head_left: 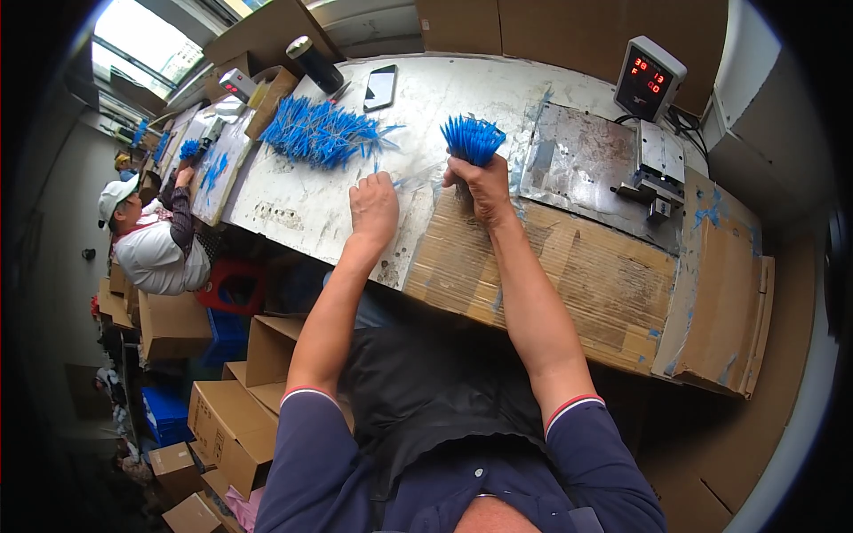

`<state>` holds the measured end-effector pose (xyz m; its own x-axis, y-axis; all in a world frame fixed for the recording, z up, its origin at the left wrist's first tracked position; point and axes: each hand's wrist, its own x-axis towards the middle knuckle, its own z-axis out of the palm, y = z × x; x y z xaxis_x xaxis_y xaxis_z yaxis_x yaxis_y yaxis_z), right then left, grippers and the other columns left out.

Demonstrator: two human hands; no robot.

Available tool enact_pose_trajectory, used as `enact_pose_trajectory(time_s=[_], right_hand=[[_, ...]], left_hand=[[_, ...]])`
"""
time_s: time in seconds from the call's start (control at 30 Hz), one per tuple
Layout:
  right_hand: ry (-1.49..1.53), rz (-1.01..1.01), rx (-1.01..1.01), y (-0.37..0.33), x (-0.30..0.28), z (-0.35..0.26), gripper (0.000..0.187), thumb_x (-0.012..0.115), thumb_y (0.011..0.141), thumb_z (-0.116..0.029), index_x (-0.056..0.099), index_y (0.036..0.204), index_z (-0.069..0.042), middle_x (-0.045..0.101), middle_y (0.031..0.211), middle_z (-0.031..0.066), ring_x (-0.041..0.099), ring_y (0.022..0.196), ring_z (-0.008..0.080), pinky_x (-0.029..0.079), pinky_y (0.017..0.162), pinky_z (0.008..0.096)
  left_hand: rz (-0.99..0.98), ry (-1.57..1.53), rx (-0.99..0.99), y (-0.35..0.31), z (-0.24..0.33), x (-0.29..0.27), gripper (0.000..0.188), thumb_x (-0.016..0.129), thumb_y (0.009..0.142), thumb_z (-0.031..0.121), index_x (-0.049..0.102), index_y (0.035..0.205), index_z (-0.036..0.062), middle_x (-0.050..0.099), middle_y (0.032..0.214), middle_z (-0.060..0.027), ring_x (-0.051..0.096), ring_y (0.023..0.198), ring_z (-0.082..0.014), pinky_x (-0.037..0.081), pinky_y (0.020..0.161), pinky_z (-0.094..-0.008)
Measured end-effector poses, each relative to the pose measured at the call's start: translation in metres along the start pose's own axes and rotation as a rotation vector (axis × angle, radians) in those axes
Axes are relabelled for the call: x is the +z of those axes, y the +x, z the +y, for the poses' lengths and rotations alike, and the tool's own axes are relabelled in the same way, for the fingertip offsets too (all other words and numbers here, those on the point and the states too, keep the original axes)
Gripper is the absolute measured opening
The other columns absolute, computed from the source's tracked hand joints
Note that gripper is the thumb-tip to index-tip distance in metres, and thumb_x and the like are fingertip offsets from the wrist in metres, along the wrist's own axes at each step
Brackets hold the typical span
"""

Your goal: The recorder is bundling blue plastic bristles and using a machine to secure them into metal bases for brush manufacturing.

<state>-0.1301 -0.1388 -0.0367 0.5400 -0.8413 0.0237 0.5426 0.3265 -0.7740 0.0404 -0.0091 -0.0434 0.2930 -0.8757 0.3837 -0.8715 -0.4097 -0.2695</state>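
A bunch of thin blue-tipped sticks stands up out of my right hand, which is wrapped round their lower part over the cardboard's far edge. To its left, my left hand is closed above the white tabletop, fingers curled down. A single blue tip shows right at those fingertips; I cannot tell whether it is held or lies behind them. Beyond the left hand spreads a loose heap of the same blue-tipped sticks, lying in many directions, a few strays at its right end.
Flat cardboard covers the table's near edge. On the right are a metal plate with a small fixture and a red-digit display box. A phone and dark flask lie behind the heap. Another person works at far left.
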Motion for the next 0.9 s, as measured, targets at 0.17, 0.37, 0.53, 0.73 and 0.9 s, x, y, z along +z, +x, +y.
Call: enact_pose_trajectory(time_s=[0.17, 0.37, 0.53, 0.73, 0.9], right_hand=[[-0.112, 0.009, -0.071, 0.001, 0.002, 0.004, 0.012, 0.07, 0.085, -0.003, 0.071, 0.096, 0.001, 0.071, 0.082, 0.0079, 0.067, 0.066, 0.0169, 0.055, 0.062, 0.0313], [-0.508, 0.013, -0.47, 0.005, 0.0, 0.019, 0.011, 0.073, 0.088, -0.004, 0.073, 0.099, -0.002, 0.076, 0.087, 0.0045, 0.07, 0.076, 0.0149, 0.058, 0.074, 0.0304], [-0.607, -0.052, -0.393, 0.003, 0.004, 0.018, 0.018, 0.071, 0.089, -0.001, 0.075, 0.107, -0.004, 0.077, 0.091, 0.0046, 0.072, 0.085, 0.0129, 0.057, 0.079, 0.0298], [-0.203, -0.14, -0.053, -0.004, 0.01, 0.001, 0.02, 0.073, 0.089, 0.003, 0.073, 0.109, 0.003, 0.074, 0.096, 0.0106, 0.073, 0.084, 0.0178, 0.063, 0.075, 0.0308], [-0.253, -0.149, -0.032, -0.006, 0.006, -0.006, 0.018, 0.073, 0.089, 0.003, 0.073, 0.106, 0.004, 0.074, 0.094, 0.0103, 0.073, 0.08, 0.018, 0.062, 0.071, 0.0305]], left_hand=[[0.057, -0.076, 0.084, 0.006, -0.019, -0.018, 0.008, 0.056, 0.087, 0.004, 0.058, 0.093, 0.0094, 0.063, 0.087, -0.0076, 0.062, 0.088, -0.0262, 0.041, 0.083, -0.0433], [0.076, -0.111, 0.255, 0.033, -0.024, -0.083, 0.014, 0.054, 0.089, 0.0, 0.06, 0.098, 0.0091, 0.062, 0.089, -0.0085, 0.061, 0.089, -0.0273, 0.042, 0.083, -0.0413], [-0.022, -0.231, 0.467, 0.058, -0.017, -0.099, 0.011, 0.056, 0.092, 0.003, 0.06, 0.101, 0.0055, 0.061, 0.094, -0.011, 0.062, 0.095, -0.0294, 0.052, 0.083, -0.0406], [-0.183, -0.363, 0.561, 0.095, -0.007, -0.115, 0.01, 0.062, 0.095, 0.009, 0.066, 0.102, 0.0034, 0.066, 0.1, -0.0128, 0.066, 0.101, -0.0312, 0.052, 0.088, -0.0423], [-0.184, -0.498, 0.546, 0.097, 0.002, -0.125, 0.017, 0.064, 0.097, 0.013, 0.067, 0.11, 0.0034, 0.068, 0.106, -0.0136, 0.068, 0.096, -0.0307, 0.055, 0.085, -0.0399]])
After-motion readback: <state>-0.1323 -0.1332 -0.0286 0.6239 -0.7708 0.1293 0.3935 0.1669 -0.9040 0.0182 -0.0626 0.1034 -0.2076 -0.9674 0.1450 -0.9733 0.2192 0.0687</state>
